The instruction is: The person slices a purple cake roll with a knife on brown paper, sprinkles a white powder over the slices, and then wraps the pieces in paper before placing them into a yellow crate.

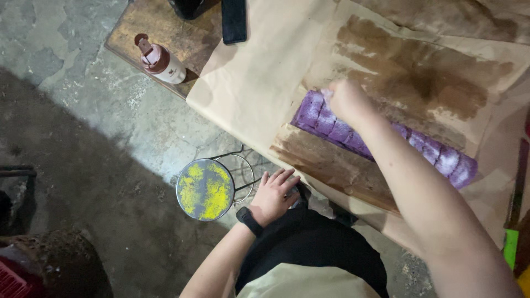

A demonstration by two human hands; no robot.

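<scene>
Overhead, right hand (346,99) on purple piece (381,138).

We saw a round stool (205,189) with a grey seat stained yellow standing on the cracked concrete floor (83,99), just beside the edge of the brown paper sheet (259,72) that covered the bench. Near the far corner, on the bare wooden board (165,27), a small bottle (160,59) with a dark red cap lay tilted, and a flat black object (234,20) rested partly on the paper. The paper carried wide dark brown stains (425,72), and a bright green item (511,248) showed at the right border.
</scene>
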